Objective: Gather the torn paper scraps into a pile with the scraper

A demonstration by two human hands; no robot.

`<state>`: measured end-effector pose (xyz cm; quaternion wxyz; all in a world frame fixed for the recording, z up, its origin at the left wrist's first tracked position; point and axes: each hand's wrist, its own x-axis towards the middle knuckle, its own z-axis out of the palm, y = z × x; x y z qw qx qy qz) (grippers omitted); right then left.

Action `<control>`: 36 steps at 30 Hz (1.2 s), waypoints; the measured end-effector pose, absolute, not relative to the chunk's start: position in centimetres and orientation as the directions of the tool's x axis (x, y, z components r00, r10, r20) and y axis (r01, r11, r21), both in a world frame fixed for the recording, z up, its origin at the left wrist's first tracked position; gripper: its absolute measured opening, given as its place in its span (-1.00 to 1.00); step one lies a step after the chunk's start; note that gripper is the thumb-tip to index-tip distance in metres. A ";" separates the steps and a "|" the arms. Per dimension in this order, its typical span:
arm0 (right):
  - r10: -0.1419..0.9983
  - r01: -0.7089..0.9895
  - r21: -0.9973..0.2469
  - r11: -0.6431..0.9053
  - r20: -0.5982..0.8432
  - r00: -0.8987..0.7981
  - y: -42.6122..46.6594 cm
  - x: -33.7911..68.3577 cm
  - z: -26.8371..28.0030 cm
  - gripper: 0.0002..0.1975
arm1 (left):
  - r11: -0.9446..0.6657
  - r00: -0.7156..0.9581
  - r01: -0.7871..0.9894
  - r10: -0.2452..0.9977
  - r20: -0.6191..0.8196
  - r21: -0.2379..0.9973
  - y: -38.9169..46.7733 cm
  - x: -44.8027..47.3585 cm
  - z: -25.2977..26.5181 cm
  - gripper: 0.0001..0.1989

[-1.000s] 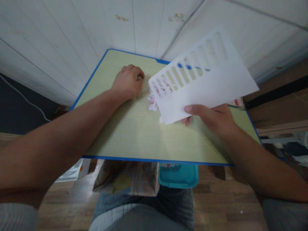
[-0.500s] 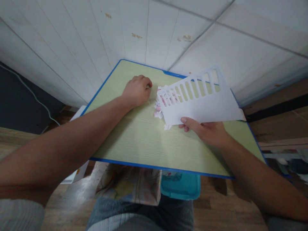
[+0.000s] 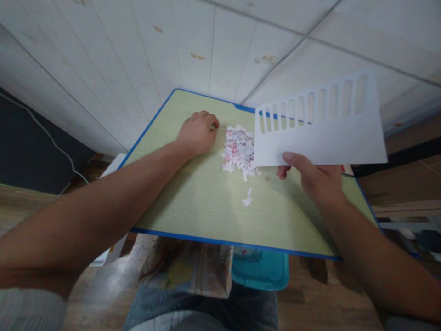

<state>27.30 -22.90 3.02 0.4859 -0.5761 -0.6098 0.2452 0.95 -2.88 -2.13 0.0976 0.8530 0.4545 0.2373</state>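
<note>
My right hand [image 3: 320,179] grips a white slotted sheet [image 3: 317,142] by its lower edge, thumb on the front face. A row of long rounded slots, growing taller to the right, runs along its upper part. The sheet is held up over the right side of the table. Left of it lies a pile of small white and pink paper scraps [image 3: 238,149], its right edge hidden behind the sheet. A few loose scraps [image 3: 247,201] lie nearer me. My left hand [image 3: 199,133] rests on the table left of the pile, fingers curled in; what they hold, if anything, is hidden.
The pale green tabletop [image 3: 193,202] has a blue rim and stands against a white plank wall [image 3: 193,27] with a grey cable [image 3: 289,53]. Below its front edge are a patterned fabric bag [image 3: 188,271] and a turquoise bin [image 3: 263,273]. Brown cardboard [image 3: 406,188] stands at right.
My right hand has moved the slotted sheet right and up, away from the paper scraps, uncovering most of the pile and the loose bits. My left hand has stayed nearly still.
</note>
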 end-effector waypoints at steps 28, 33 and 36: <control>0.995 0.398 -0.912 0.098 0.087 -0.045 -22.9 27.5 3.3 -0.71 | -0.562 0.461 0.719 0.826 0.325 0.408 -2.3 1.0 -2.8 -0.70; 0.988 0.375 -0.915 0.146 0.151 -0.016 -22.8 27.9 2.7 -0.88 | -0.551 0.467 0.739 0.834 0.295 0.387 -2.7 1.2 -2.3 -0.72; 0.972 0.361 -0.912 0.196 0.230 0.055 -22.6 27.9 2.8 -0.72 | -0.546 0.475 0.753 0.837 0.271 0.367 -3.0 1.2 -1.8 -0.70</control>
